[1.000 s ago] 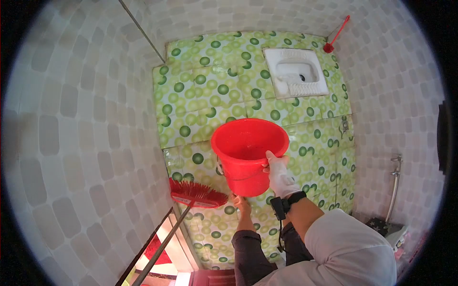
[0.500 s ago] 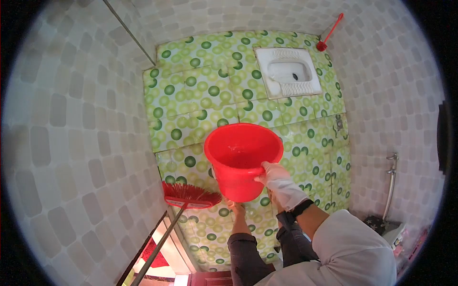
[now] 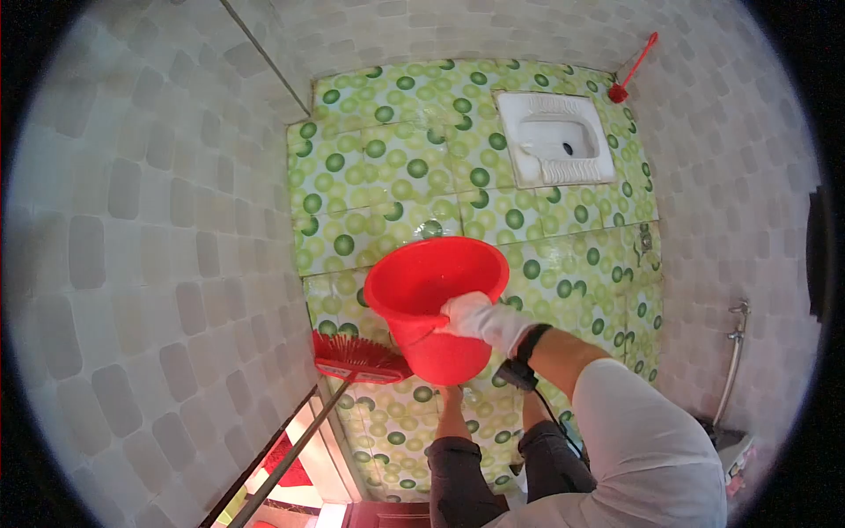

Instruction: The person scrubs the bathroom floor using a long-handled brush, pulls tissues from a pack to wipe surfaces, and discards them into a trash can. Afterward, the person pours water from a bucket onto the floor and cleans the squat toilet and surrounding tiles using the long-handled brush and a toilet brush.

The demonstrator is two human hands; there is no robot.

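Observation:
A red plastic bucket (image 3: 422,339) is held up over the tiled floor, its open mouth tilted toward the far side. My right hand (image 3: 471,319), in a pale glove with a black strap at the wrist, grips the near rim of the bucket. The fingertips on the bucket's side are partly hidden. Just left of the bucket, a red broom (image 3: 356,359) has its bristles facing away from me, and its long handle runs down to the lower left. My left hand is out of sight.
A white squat toilet (image 3: 556,141) is set in the green-dotted tile floor (image 3: 396,189). A red toilet brush (image 3: 619,92) leans in the far right corner. A tap with a hose (image 3: 736,339) is on the right wall. A doorway (image 3: 330,449) opens at the lower left.
The bucket has shifted a little left and tipped more away from me. My right hand has moved left along with its rim. The view has turned slightly, so the floor sits further right.

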